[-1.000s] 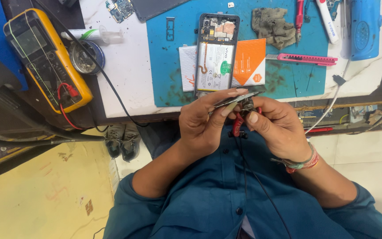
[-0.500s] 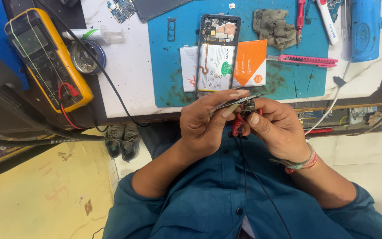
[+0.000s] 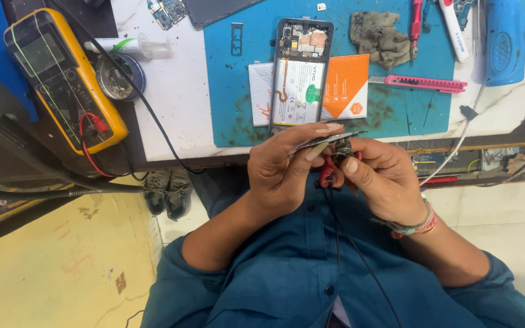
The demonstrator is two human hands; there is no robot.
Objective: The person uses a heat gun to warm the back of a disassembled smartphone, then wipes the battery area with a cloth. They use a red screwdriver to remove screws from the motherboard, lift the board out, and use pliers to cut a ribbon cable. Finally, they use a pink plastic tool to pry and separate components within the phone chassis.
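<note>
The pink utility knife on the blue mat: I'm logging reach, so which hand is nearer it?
Right. The right hand sits just below the pink utility knife; the left hand is farther off, lower left.

Your dark teal, button-front cotton shirt [image 3: 299, 273], sleeves rolled past the elbows; your right wrist carries multicoloured woven thread bands [image 3: 417, 226].

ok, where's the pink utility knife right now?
In the head view the pink utility knife lies flat on the blue mat, upper right, just right of the orange card and below the grey rag, away from both hands.
</note>
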